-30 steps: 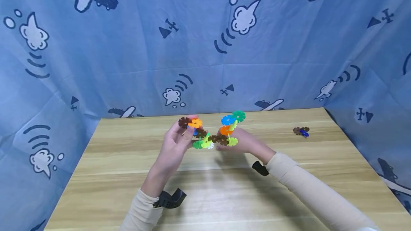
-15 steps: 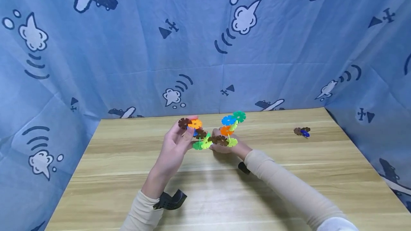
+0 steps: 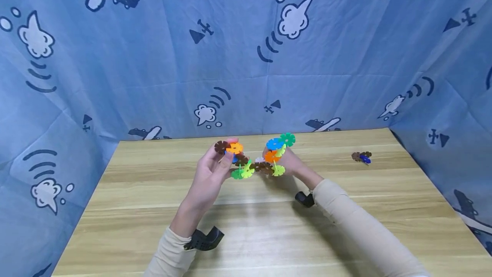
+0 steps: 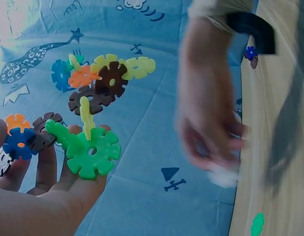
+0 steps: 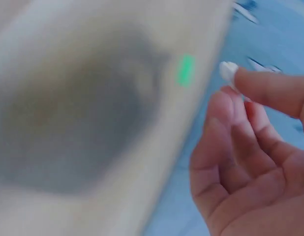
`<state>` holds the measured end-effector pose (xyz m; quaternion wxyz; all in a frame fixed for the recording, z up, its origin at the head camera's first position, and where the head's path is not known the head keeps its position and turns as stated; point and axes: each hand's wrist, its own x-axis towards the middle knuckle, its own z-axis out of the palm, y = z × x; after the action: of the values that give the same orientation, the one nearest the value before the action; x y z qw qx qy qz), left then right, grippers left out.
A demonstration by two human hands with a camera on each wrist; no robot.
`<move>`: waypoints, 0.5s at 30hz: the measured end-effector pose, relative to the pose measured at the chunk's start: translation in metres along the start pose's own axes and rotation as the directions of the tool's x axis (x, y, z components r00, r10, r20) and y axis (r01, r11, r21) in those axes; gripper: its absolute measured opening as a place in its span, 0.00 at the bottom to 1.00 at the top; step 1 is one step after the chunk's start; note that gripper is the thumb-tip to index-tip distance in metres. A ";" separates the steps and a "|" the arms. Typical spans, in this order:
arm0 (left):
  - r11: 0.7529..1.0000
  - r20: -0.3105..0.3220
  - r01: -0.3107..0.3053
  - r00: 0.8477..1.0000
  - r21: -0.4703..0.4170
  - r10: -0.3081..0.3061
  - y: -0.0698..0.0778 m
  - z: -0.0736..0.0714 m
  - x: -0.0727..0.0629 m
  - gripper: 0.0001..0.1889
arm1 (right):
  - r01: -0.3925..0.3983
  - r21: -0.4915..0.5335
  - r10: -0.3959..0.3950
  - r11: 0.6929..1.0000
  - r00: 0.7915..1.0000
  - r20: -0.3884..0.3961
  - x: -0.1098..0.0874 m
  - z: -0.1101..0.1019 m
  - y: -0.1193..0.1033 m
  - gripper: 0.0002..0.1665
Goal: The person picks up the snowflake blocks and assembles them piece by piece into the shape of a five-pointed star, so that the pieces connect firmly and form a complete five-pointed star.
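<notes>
My left hand (image 3: pixel 207 176) holds up a linked chain of notched plastic snowflake discs (image 3: pixel 247 170) in brown, orange, blue, green and yellow. In the left wrist view, the chain's near end, with a bright green disc (image 4: pixel 93 153), lies against the fingers, while its far end sticks out free. Behind the chain in the head view is my right hand (image 3: pixel 295 165), partly covered by it. That hand pinches a white snowflake disc (image 5: pixel 228 71) between thumb and fingers, apart from the chain in the left wrist view, where it is blurred.
A small cluster of brown and blue discs (image 3: pixel 361 157) lies on the wooden table (image 3: pixel 246 234) at the right. A loose green disc (image 4: pixel 258 224) rests on the tabletop. Blue printed cloth (image 3: pixel 230 63) hangs behind and at both sides.
My right hand went left behind the chain, then came back right, and the white disc now shows above the chain's brown discs. The left hand and the chain stay almost still.
</notes>
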<state>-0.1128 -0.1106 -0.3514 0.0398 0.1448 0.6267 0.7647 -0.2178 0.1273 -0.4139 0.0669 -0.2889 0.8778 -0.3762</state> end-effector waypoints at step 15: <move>1.000 0.000 0.024 1.000 0.017 -0.024 0.002 0.007 0.002 0.20 | 0.139 0.026 -0.107 0.990 0.858 -0.502 -0.031 -0.101 -0.111 0.06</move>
<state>-0.1126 -0.1039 -0.3477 0.0476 0.1376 0.6350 0.7587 -0.1759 0.1464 -0.2676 -0.1776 -0.2351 0.8332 -0.4680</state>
